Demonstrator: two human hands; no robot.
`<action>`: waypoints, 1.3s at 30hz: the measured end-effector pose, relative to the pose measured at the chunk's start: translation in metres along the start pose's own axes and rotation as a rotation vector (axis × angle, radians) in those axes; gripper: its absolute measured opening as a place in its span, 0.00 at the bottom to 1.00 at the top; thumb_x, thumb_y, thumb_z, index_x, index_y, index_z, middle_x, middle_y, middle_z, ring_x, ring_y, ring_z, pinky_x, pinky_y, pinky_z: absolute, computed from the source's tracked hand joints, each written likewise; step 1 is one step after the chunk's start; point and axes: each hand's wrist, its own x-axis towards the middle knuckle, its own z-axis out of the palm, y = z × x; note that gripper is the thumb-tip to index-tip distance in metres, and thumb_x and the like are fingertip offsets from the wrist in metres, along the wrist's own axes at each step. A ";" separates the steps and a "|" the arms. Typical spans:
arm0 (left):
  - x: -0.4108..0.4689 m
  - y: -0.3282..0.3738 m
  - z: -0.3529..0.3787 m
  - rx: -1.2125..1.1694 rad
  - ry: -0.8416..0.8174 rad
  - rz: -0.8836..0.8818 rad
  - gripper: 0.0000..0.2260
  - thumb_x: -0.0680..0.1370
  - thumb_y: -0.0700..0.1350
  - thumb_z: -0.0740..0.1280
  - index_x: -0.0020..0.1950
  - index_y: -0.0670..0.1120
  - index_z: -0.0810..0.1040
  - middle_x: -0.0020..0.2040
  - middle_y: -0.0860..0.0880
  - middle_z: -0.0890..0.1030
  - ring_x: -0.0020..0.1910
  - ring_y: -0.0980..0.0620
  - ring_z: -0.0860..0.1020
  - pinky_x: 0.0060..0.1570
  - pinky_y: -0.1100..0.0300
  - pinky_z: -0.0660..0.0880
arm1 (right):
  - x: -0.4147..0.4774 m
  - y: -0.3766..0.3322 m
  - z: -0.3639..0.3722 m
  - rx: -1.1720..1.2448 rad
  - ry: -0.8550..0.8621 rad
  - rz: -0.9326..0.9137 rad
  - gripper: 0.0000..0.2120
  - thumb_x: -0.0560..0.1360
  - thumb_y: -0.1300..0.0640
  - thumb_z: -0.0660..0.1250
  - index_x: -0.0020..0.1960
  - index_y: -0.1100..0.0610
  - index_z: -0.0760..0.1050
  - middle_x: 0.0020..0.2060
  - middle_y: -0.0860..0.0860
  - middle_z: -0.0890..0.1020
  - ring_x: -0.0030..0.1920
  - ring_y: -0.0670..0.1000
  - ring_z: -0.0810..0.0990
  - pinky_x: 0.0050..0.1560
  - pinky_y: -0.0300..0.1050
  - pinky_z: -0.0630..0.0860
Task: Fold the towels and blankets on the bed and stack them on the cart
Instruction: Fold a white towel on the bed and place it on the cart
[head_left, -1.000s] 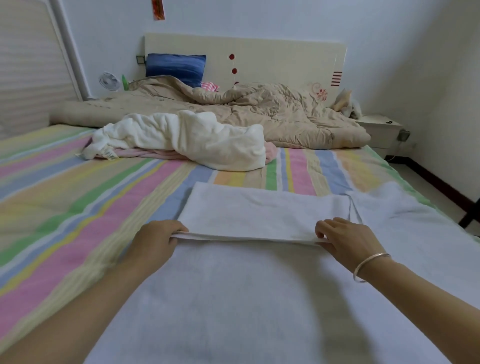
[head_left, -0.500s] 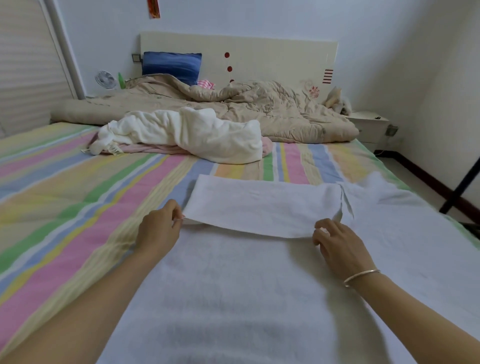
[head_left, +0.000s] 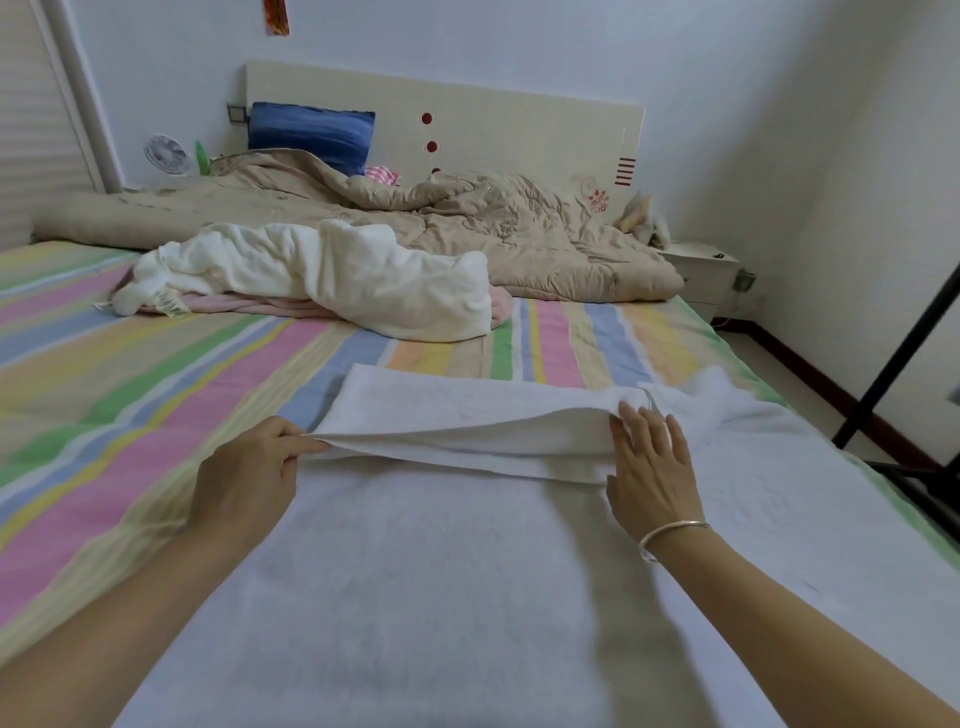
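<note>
Here, left hand (head_left: 244, 478) pinches the white towel (head_left: 467, 415), right hand (head_left: 652, 467) rests flat on it; the blanket tag (head_left: 171, 304) is unreadable.

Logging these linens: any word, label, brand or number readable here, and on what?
No text is readable.
Tag on the crumpled white blanket: print too small and blurred.
Red paper on the wall: blurred, cut by the frame edge.
Headboard: red dots, bars, flower motif, no writing.
White towel pinched by the left hand: no label showing.
</note>
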 end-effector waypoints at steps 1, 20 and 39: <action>0.000 -0.001 0.000 0.004 -0.007 -0.002 0.19 0.73 0.29 0.66 0.48 0.53 0.86 0.43 0.57 0.80 0.33 0.52 0.75 0.28 0.66 0.60 | -0.002 0.000 0.003 -0.004 -0.012 -0.039 0.27 0.59 0.58 0.77 0.57 0.62 0.79 0.62 0.60 0.76 0.62 0.64 0.73 0.69 0.60 0.58; -0.009 -0.016 -0.007 0.059 -0.057 0.029 0.15 0.70 0.31 0.71 0.41 0.52 0.85 0.42 0.56 0.84 0.36 0.50 0.81 0.27 0.66 0.63 | -0.025 0.034 -0.014 0.164 0.267 -0.277 0.06 0.74 0.62 0.66 0.38 0.57 0.77 0.34 0.52 0.77 0.35 0.57 0.76 0.55 0.47 0.71; -0.031 -0.037 0.014 0.194 -0.200 0.111 0.15 0.65 0.32 0.77 0.36 0.54 0.83 0.37 0.54 0.81 0.33 0.49 0.81 0.24 0.60 0.73 | -0.045 0.012 -0.002 0.124 0.030 -0.331 0.16 0.49 0.64 0.84 0.35 0.58 0.84 0.37 0.53 0.85 0.36 0.55 0.84 0.45 0.48 0.82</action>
